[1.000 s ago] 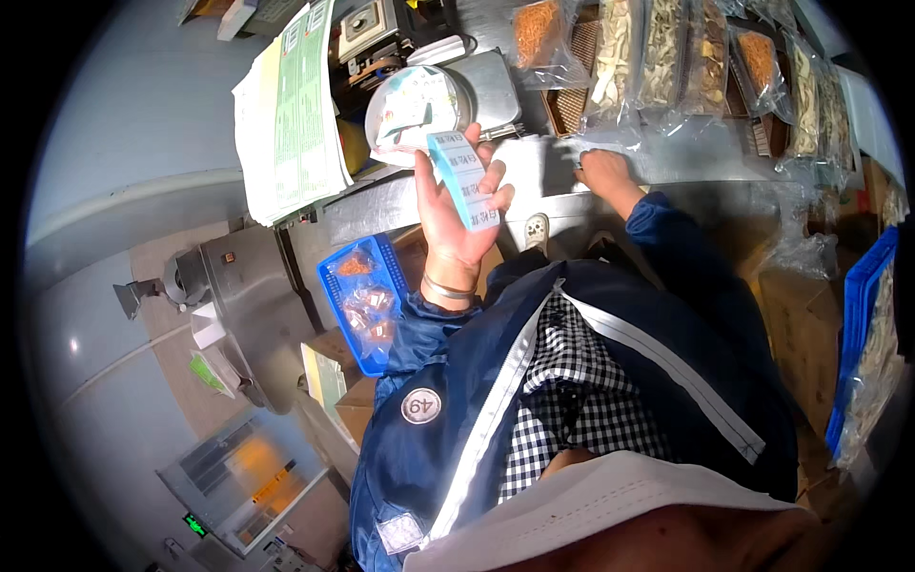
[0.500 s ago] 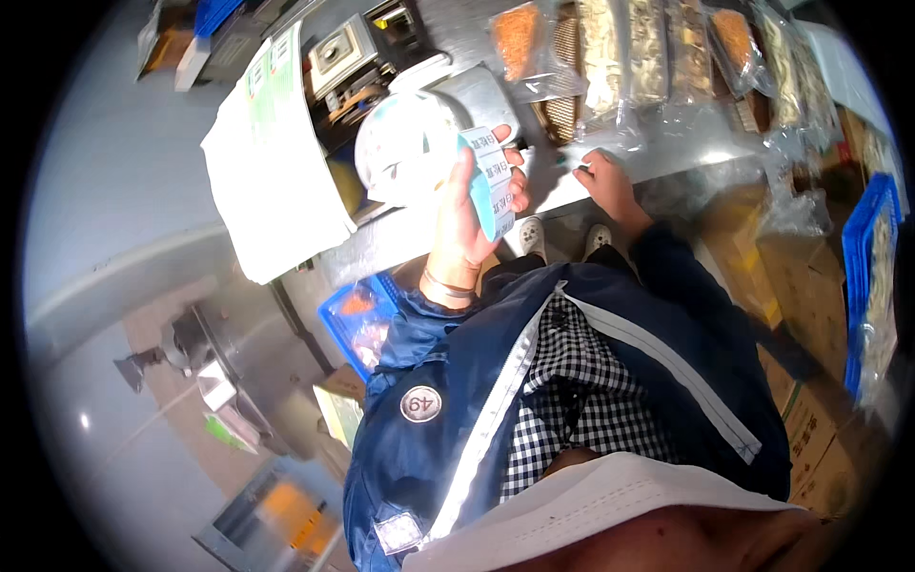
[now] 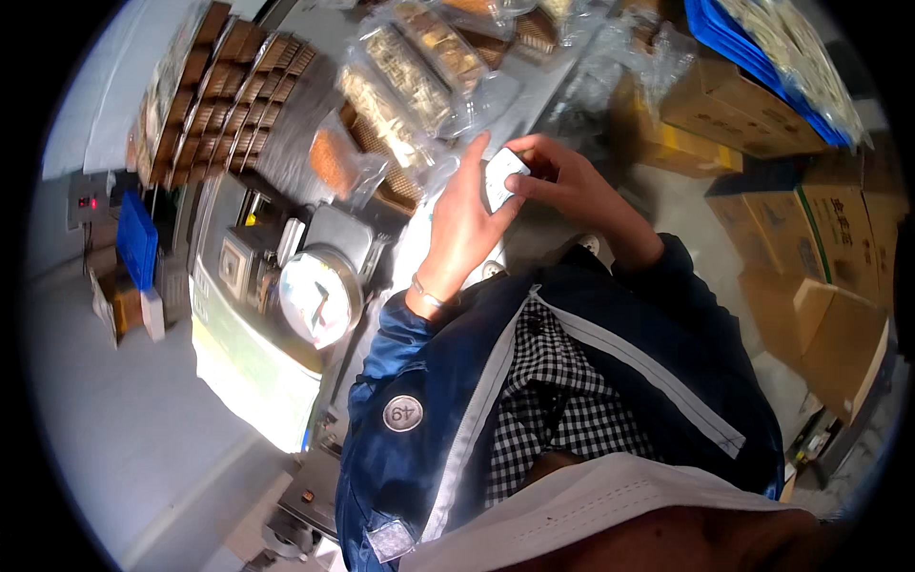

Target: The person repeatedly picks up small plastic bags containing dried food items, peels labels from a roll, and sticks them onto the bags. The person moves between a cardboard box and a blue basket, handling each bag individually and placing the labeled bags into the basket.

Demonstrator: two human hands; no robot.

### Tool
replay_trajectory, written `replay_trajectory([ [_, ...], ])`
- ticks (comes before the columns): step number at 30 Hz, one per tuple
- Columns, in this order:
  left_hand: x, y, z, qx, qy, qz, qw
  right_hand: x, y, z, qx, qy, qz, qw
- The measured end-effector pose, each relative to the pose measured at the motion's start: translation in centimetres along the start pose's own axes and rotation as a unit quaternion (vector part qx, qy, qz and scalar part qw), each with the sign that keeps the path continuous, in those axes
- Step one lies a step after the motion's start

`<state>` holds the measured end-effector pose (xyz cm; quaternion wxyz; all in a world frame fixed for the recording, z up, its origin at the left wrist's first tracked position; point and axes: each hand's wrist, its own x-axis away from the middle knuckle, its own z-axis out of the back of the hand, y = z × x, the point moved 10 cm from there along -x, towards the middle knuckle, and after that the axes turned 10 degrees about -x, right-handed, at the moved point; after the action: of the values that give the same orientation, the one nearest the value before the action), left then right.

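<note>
Label strip: the white label strip [image 3: 497,181] is between two hands, to the right of the round bowl [image 3: 303,291] and a little beyond it.
Left hand: the left hand [image 3: 461,227] keeps its fingers bent close around the strip's left side.
Right hand: the right hand [image 3: 570,181] has curled fingers, and its thumb presses on the strip's face.
Food packs: the clear packs [image 3: 405,81] lie beyond the bowl; an orange bag [image 3: 331,164] is nearer to it.
Cartons: brown cartons [image 3: 786,224] stand far right of the bowl.
</note>
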<state>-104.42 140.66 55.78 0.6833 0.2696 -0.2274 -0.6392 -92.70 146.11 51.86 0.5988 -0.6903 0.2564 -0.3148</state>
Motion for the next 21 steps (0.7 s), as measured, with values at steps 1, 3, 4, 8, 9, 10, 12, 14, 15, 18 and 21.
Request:
replay_trajectory([
  [1, -0.9, 2.3, -1.1, -0.023, -0.013, -0.032, 0.999, 0.8, 0.6, 2.2, -0.067, 0.008, 0.013, 0.998],
  [3, -2.4, 6.4, -3.5, -0.026, -0.040, -0.075, 0.996, 3.1, 0.6, 6.6, -0.147, 0.035, 0.008, 0.988],
  [4, -3.3, 8.3, -4.5, -0.011, -0.050, -0.085, 0.995, 4.2, 0.3, 8.8, -0.187, 0.046, 0.011, 0.981],
  [8, -6.8, 12.5, -9.4, 0.190, -0.084, -0.100, 0.973, 10.3, -0.2, 19.0, -0.282, 0.175, 0.020, 0.943],
  [9, -7.6, 13.2, -11.1, 0.242, -0.117, -0.076, 0.960, 11.6, -0.5, 21.2, -0.289, 0.184, 0.030, 0.939],
  [10, -8.4, 13.7, -13.2, 0.364, -0.142, -0.052, 0.919, 12.7, -1.2, 23.3, -0.299, 0.190, 0.041, 0.934],
  [12, -8.9, 16.7, -16.5, 0.453, -0.208, 0.034, 0.866, 15.0, -1.5, 26.9, -0.321, 0.207, 0.059, 0.922],
  [14, -9.7, 20.2, -19.9, 0.500, -0.266, 0.014, 0.824, 16.4, -1.7, 30.4, -0.342, 0.219, 0.078, 0.910],
  [15, -9.9, 22.1, -21.5, 0.533, -0.297, 0.014, 0.792, 17.1, -1.8, 31.9, -0.349, 0.228, 0.091, 0.904],
  [18, -11.8, 25.5, -24.9, 0.575, -0.330, 0.027, 0.748, 18.6, -1.4, 35.8, -0.365, 0.271, 0.100, 0.885],
  [21, -14.9, 24.7, -27.6, 0.541, -0.320, 0.047, 0.777, 18.5, -0.8, 39.4, -0.376, 0.324, 0.087, 0.864],
])
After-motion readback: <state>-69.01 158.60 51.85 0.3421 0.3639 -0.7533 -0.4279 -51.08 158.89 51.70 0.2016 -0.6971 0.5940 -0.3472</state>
